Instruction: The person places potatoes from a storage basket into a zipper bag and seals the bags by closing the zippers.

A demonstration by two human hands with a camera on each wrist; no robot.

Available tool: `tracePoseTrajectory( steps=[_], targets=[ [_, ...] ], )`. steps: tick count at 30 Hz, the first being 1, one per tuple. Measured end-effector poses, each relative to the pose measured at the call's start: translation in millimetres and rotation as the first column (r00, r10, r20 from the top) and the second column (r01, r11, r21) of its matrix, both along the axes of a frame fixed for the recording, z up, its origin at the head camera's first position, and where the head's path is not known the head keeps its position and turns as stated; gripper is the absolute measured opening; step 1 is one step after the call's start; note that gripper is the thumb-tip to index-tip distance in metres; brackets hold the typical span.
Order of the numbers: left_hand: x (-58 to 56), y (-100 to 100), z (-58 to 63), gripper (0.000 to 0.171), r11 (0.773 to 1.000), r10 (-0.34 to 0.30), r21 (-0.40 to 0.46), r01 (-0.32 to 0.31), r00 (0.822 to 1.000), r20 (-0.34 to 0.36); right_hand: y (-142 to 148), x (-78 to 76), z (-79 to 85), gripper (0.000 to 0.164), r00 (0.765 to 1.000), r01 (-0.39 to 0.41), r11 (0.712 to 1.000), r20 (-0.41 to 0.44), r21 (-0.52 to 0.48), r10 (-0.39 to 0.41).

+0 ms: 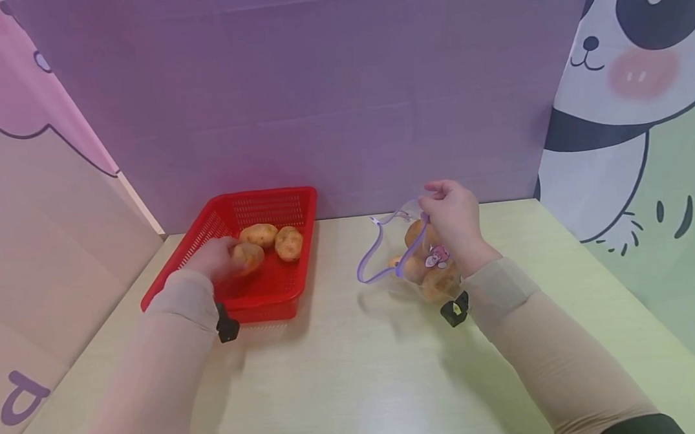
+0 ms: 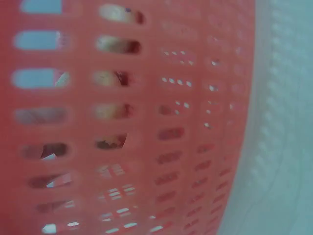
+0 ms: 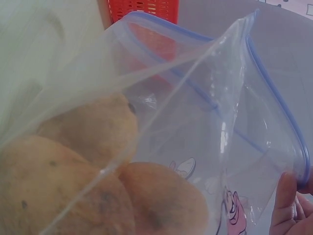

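The basket is made of red plastic, its walls pierced by slots and its surface given a slight gloss. The bag is formed of thin, clear plastic film, creased and streaked with bright highlights; it is edged by a smooth, purple plastic strip. Matt, slightly rough skin, marked by dark specks, is seen on the potatoes. A smooth, pale, wood-like finish with a soft sheen is shown by the tabletop. The purple backdrop is lightly creased, matt and cloth-like.
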State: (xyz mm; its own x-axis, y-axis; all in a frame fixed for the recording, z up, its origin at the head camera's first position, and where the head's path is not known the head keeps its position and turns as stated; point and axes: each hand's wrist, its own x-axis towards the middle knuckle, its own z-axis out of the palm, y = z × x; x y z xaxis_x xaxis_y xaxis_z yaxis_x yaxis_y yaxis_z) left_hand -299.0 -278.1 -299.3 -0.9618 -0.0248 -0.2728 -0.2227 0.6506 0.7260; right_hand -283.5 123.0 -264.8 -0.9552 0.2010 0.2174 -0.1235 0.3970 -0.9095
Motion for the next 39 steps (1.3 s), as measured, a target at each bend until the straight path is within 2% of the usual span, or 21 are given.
tracePoseTrajectory(
  steps=[4, 7, 11, 15, 19, 23, 31, 33, 39],
  targets=[
    [-16.5, -4, -2.8, 0.079, 0.986, -0.095, -0.144, 0.079, 0.99, -0.106, 1, 0.5, 0.8, 0.035, 1.0, 0.0, 1.0, 0.003, -0.003, 0.0],
    [-19.5, 5, 6.9, 0.077, 0.967, -0.165, -0.22, 0.126, 0.972, -0.17, 2, 1.5, 1.0, 0.035, 1.0, 0.002, 1.0, 0.01, -0.003, -0.001],
    [-18.0, 28, 23.2, 0.072, 0.938, -0.244, -0.3, 0.171, 0.944, -0.224, 3, 3.6, 0.6, 0.036, 1.0, 0.0, 1.0, 0.012, -0.01, 0.0],
    [-14.9, 58, 35.8, 0.068, 0.923, -0.299, -0.317, 0.217, 0.924, -0.237, 5, 5.2, -0.9, 0.037, 1.0, 0.001, 1.0, 0.023, -0.023, 0.0],
    [-9.0, 90, 43.9, 0.068, 0.927, -0.32, -0.282, 0.247, 0.914, -0.251, 5, 4.9, -2.0, 0.036, 1.0, 0.005, 1.0, 0.022, -0.022, -0.004],
    [0.5, 122, 50.2, 0.061, 0.92, -0.365, -0.256, 0.295, 0.885, -0.288, 4, 3.5, -2.3, 0.035, 1.0, 0.007, 1.0, 0.017, -0.029, -0.007],
    [15.1, 179, 57.5, 0.047, 0.859, -0.51, -0.255, 0.445, 0.793, -0.333, 1, 2.8, -1.4, 0.035, 1.0, 0.009, 1.0, 0.014, -0.005, -0.009],
    [16.7, 189, 56.9, 0.045, 0.846, -0.531, -0.254, 0.468, 0.781, -0.329, 1, 2.9, -1.3, 0.035, 1.0, 0.006, 1.0, 0.014, -0.003, -0.006],
    [14.7, 208, 51.2, 0.047, 0.814, -0.572, -0.324, 0.483, 0.766, -0.294, -1, 3.4, 0.6, 0.035, 1.0, -0.003, 1.0, 0.015, 0.001, 0.003]
  ],
)
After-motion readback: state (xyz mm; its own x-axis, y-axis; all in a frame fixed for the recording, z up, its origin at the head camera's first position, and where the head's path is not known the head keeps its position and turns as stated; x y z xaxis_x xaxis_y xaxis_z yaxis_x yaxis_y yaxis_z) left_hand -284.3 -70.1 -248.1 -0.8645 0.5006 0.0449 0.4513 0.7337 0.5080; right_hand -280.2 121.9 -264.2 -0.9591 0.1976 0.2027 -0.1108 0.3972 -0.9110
